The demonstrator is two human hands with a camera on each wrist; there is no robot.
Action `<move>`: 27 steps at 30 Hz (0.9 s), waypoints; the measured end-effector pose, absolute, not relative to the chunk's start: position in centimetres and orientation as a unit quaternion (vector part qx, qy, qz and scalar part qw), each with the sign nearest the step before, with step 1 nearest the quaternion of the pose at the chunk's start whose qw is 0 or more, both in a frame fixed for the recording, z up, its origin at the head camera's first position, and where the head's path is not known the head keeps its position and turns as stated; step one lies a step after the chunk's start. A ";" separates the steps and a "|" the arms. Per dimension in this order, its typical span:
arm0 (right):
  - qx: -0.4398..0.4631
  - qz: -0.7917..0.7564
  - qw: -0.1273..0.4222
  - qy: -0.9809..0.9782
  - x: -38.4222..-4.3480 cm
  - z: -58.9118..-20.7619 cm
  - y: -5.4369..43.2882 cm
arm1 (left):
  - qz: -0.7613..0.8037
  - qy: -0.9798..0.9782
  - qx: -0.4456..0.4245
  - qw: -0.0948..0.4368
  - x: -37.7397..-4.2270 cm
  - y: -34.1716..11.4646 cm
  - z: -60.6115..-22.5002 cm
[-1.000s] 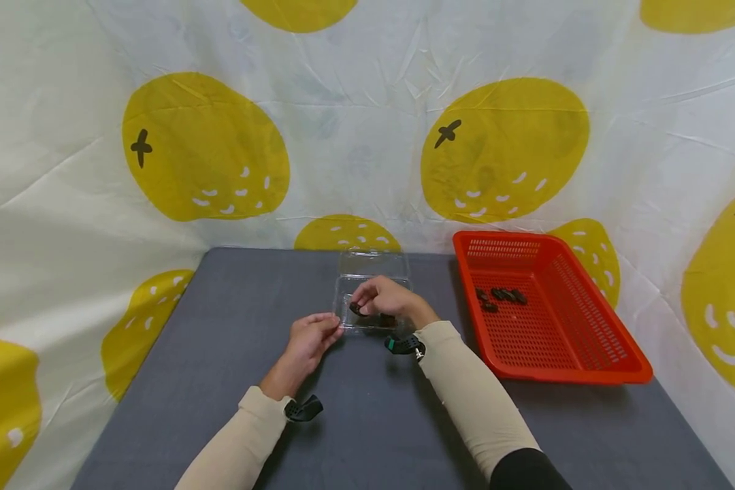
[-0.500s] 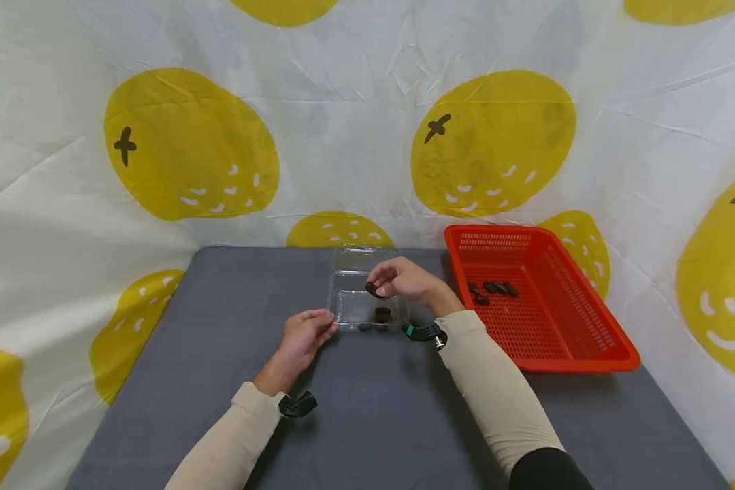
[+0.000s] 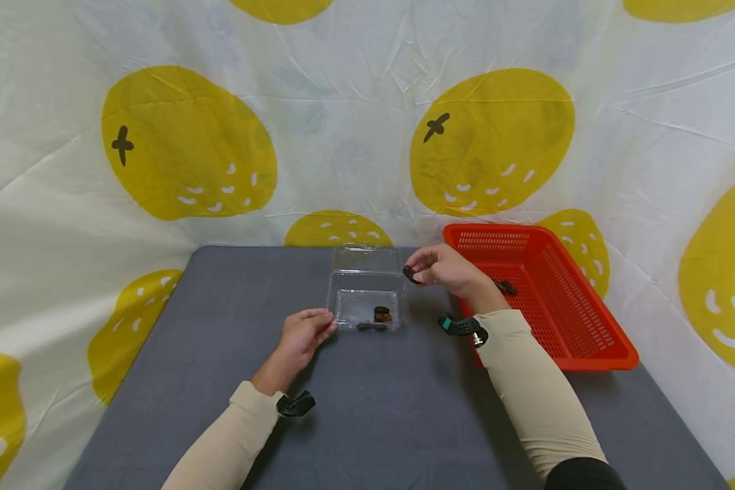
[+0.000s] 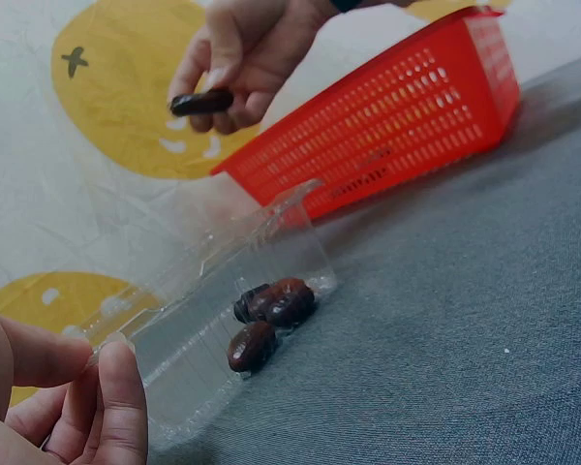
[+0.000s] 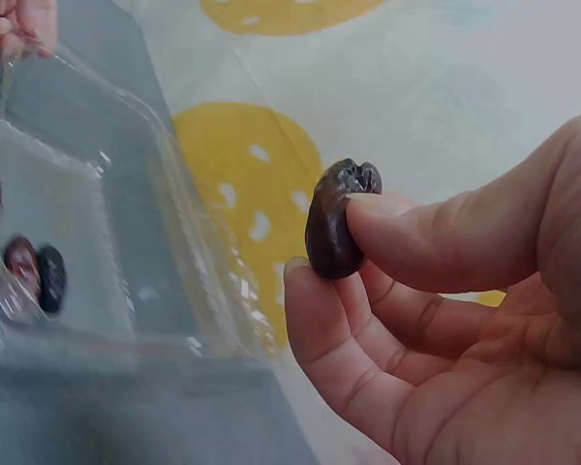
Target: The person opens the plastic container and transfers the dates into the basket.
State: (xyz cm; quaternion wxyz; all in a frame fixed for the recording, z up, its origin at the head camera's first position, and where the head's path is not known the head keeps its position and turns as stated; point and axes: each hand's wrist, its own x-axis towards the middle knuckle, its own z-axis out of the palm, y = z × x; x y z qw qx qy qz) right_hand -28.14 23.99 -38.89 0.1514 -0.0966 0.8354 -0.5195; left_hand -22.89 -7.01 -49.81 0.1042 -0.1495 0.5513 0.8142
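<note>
My right hand [image 3: 452,271] pinches a dark brown, wrinkled date [image 5: 331,223] between thumb and fingertips. It is held in the air, between the clear plastic box and the red basket. My left hand [image 3: 299,338] pinches the near left corner of the clear plastic box [image 3: 356,301], whose hinged lid [image 3: 365,258] stands open at the back. Several glossy dates [image 4: 271,302] lie together in the box's near right part. In the head view, the right hand and forearm hide part of the basket's left side.
The red perforated basket [image 3: 578,309] stands to the right, with several dates [image 3: 507,288] in it. A grey cloth [image 3: 367,415] covers the table. Behind hangs a white curtain [image 3: 343,136] printed with yellow fruit.
My right hand, with the date in it, has risen out of the clear box and moved right towards the basket. The dates in the box have come into sight. My left hand keeps its hold.
</note>
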 end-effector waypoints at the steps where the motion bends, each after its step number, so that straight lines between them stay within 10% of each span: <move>1: -0.093 -0.513 0.147 0.840 -28.1 -38.6 24.4 | 0.814 0.551 -0.151 0.104 -22.9 -7.0 -49.9; 27: 0.032 -0.511 0.133 0.849 -26.8 -38.3 34.7 | 0.814 0.552 -0.145 0.110 -22.7 -7.6 -49.6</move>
